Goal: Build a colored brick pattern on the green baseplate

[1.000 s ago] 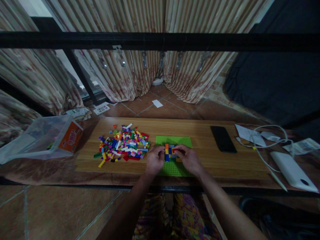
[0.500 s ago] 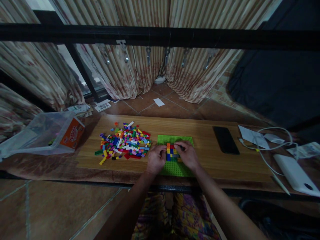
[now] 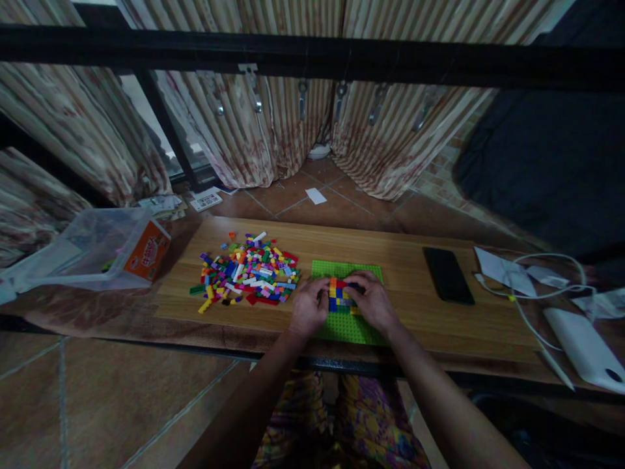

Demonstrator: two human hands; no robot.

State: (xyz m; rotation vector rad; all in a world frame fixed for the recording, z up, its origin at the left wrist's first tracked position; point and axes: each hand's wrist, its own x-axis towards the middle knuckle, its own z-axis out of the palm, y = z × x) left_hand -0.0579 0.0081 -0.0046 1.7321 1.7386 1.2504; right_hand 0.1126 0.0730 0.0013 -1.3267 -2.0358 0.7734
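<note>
A green studded baseplate point(image 3: 346, 333) lies on the wooden board in front of me. On it sits a low block of toy bricks point(image 3: 338, 302) in blue, yellow, red, orange and grey. My left hand point(image 3: 311, 307) is closed at the block's left side, thumb and fingertips against it. From the right, my right hand point(image 3: 372, 303) curls its fingers over the block's upper right part, which hides some bricks there. A dark patch shows under those fingers; whether it is a brick or shadow I cannot make out.
Left of the baseplate spreads a heap of loose toy bricks point(image 3: 254, 270). A clear plastic bin point(image 3: 100, 251) with an orange label stands at the far left. On the right lie a black phone point(image 3: 448, 275), white cables point(image 3: 530, 329) and a white power bank point(image 3: 583, 345).
The whole view has shifted slightly, so the table scene sits a little further right. Both hands keep their grip at the brick block, with hardly any finger movement.
</note>
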